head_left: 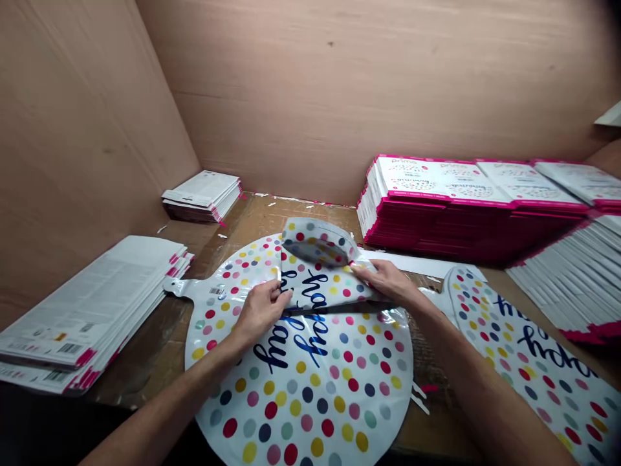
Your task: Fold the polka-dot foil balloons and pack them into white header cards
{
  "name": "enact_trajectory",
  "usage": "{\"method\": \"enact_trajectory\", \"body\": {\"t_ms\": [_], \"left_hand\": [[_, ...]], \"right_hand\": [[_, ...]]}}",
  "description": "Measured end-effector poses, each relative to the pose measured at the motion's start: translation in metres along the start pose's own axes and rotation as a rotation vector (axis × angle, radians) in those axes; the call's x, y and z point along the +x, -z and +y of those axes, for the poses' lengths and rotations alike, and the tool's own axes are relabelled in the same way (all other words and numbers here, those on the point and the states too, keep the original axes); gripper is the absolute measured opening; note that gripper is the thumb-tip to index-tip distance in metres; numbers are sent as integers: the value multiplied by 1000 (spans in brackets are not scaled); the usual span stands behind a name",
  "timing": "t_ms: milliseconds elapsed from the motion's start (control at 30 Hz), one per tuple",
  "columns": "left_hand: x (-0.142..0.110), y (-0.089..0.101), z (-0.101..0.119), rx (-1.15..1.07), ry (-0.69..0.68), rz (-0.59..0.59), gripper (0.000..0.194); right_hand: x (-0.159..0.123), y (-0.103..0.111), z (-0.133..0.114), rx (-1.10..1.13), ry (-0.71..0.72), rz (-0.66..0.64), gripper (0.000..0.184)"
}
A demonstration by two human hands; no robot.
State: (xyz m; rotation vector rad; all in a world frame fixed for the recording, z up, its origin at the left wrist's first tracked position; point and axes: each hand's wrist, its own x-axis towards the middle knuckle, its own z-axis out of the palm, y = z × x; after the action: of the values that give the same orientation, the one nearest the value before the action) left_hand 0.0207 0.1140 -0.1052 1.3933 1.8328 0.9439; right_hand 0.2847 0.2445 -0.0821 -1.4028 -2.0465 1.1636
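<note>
Folded balloon [310, 362]: centre is hidden by the left hand [259, 310] and right hand [383, 281].
Second balloon [528, 362]: cut off by the right edge.
Pink-edged packets [475, 194]: cut off rightward.
Left packets [82, 310]: print is too small to be read.

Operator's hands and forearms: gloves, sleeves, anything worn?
Nothing worn in view. The left hand and right hand are bare, with no gloves, rings or watch showing. The left forearm and right forearm are bare too, with no sleeves, cables or markers.
</note>
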Motion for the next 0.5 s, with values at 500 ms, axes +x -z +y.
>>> {"method": "enact_trajectory", "body": {"t_ms": [500], "left_hand": [[8, -25, 28, 555, -374, 273, 50]], "right_hand": [[-9, -18, 41, -734, -118, 387, 38]]}}
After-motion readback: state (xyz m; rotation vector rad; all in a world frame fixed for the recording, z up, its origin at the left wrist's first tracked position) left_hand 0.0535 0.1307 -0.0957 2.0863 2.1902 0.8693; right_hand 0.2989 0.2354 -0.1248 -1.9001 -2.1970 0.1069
